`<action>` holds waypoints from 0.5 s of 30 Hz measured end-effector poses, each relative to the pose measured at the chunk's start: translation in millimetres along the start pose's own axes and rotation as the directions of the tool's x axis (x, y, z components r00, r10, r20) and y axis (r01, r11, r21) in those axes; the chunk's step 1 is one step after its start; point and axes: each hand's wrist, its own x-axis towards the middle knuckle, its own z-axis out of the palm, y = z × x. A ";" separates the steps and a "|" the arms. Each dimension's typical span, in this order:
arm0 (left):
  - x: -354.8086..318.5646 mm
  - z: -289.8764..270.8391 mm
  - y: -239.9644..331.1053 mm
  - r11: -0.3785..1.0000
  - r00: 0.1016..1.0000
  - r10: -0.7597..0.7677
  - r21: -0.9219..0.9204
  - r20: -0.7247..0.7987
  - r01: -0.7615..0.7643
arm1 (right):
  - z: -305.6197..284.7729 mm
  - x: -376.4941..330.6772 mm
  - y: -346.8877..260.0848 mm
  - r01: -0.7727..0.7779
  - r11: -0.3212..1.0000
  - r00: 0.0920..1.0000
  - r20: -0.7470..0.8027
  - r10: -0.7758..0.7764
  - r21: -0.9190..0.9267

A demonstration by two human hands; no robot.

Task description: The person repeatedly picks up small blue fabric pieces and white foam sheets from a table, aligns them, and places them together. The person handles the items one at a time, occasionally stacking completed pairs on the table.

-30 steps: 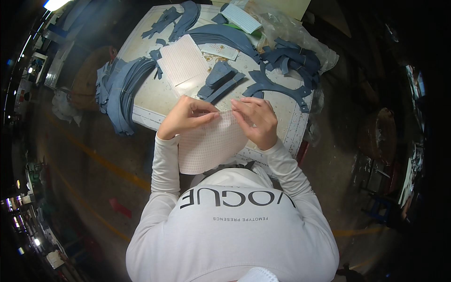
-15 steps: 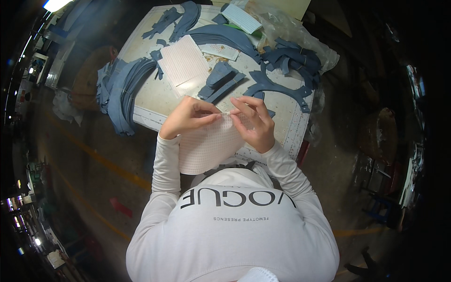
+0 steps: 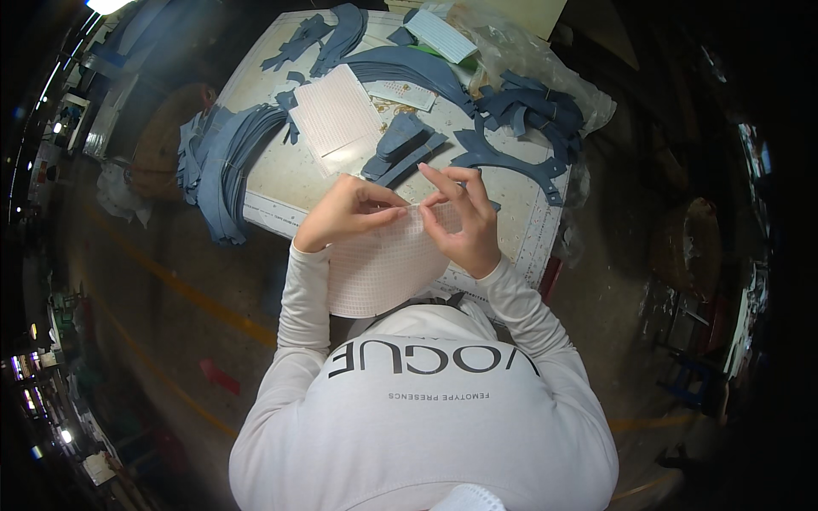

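Observation:
Between my hands hangs a pale pink sheet of small labels (image 3: 375,268), marked off in a fine grid, in front of the table's near edge. My left hand (image 3: 345,213) pinches its top edge between thumb and fingers. Close beside it, my right hand (image 3: 469,226) has its thumb and a finger closed at the same edge, with another finger raised. Whether a single label is between those fingertips is too small to tell. Just beyond my hands lies a bundle of blue cut pieces (image 3: 405,146). More pale label sheets (image 3: 335,115) lie flat behind my left hand.
The white table (image 3: 277,192) also bears a large bundle of curved blue strips (image 3: 226,175) over its left edge. A Y-shaped blue piece (image 3: 511,162) and another blue bundle (image 3: 545,115) lie at right. Clear plastic (image 3: 537,60), a striped pad (image 3: 440,36) and rubber bands (image 3: 385,109) are farther back.
The fingers of my right hand have shifted slightly at the sheet's top edge. My left hand keeps its pinch, and the view has moved a little.

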 end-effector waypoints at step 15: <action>-0.5 0.8 -2.9 0.999 1.000 -0.001 -0.041 0.013 0.001 | -2.0 4.1 6.3 0.113 0.989 0.988 0.095 -0.122 0.098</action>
